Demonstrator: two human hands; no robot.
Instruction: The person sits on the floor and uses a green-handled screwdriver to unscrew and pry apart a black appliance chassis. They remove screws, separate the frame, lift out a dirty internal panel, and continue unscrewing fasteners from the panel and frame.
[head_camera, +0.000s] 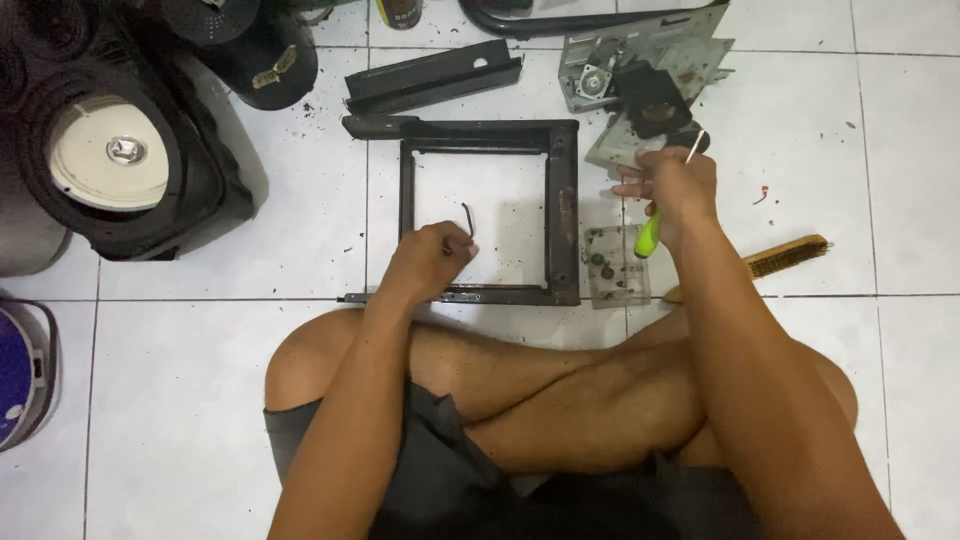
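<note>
Sitting on white tiled floor (200, 400) strewn with parts

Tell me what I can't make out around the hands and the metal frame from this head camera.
- Left hand: its fist hides the lower end of the thin bent black rod.
- Right hand: it covers the shaft of the green-handled tool, so its kind is unclear.
- Clear plastic box: contents too small.
- Metal frame: its near rail is partly behind the left hand.
</note>
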